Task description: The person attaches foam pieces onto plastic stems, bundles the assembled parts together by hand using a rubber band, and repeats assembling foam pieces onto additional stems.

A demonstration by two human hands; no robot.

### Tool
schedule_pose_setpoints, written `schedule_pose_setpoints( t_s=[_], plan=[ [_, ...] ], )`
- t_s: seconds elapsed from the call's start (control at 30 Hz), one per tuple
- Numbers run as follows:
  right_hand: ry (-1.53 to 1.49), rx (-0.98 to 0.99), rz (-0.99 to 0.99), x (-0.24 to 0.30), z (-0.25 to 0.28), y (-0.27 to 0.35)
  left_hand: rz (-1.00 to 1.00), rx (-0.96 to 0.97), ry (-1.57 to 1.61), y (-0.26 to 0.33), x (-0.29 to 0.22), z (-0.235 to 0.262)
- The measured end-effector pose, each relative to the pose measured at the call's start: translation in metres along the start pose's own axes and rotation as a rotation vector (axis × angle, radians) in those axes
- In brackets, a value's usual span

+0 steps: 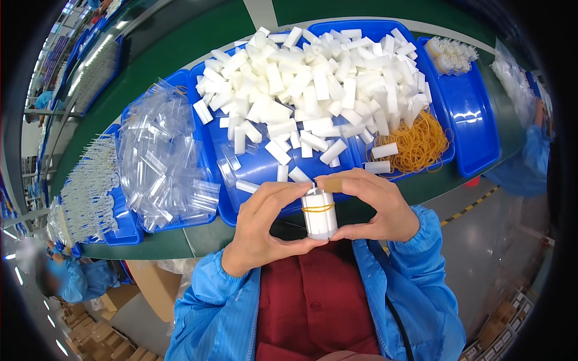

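Between my two hands is a short white cylinder [319, 221] with clear plastic around it and a yellow rubber band [318, 208] about its upper middle. My left hand [265, 219] pinches it from the left, thumb at the bottom and fingertips at the top. My right hand [376, 201] grips it from the right in the same way, with a tan wrap on one finger. Just beyond my hands, loose white foam blocks [280, 150] lie in a heap on a blue tray [241, 207]. A tangle of yellow rubber bands [424, 144] sits right of them.
Clear plastic sleeves [159, 156] fill a tray on the left, beside rows of small pale parts [90, 186]. At the right, a blue tray [475, 129] has white parts [450, 55] at its far end. Co-workers in blue sit at both sides; cardboard boxes [99, 337] stand lower left.
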State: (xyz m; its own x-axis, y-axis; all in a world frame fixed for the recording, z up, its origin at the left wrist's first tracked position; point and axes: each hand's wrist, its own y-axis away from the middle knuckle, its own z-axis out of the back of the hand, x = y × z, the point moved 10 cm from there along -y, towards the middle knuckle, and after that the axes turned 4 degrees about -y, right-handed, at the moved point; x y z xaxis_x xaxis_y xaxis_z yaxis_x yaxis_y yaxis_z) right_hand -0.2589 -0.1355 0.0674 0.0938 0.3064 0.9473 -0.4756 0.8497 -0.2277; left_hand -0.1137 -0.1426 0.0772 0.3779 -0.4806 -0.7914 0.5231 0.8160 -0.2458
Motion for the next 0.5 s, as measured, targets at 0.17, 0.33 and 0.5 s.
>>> schedule_pose_setpoints(
  t_s=[0.17, 0.33, 0.5],
  plan=[
    [0.040, 0.052, -0.017, 0.004, 0.002, 0.003, -0.065, -0.046, -0.037, -0.006, -0.009, 0.005],
    [-0.289, 0.107, -0.358, -0.026, -0.010, -0.001, -0.180, -0.014, -0.184, 0.003, -0.019, -0.007],
    [0.103, -0.337, -0.206, -0.006, 0.085, 0.033, -0.053, -0.014, -0.060, -0.006, -0.021, -0.008]
  ],
)
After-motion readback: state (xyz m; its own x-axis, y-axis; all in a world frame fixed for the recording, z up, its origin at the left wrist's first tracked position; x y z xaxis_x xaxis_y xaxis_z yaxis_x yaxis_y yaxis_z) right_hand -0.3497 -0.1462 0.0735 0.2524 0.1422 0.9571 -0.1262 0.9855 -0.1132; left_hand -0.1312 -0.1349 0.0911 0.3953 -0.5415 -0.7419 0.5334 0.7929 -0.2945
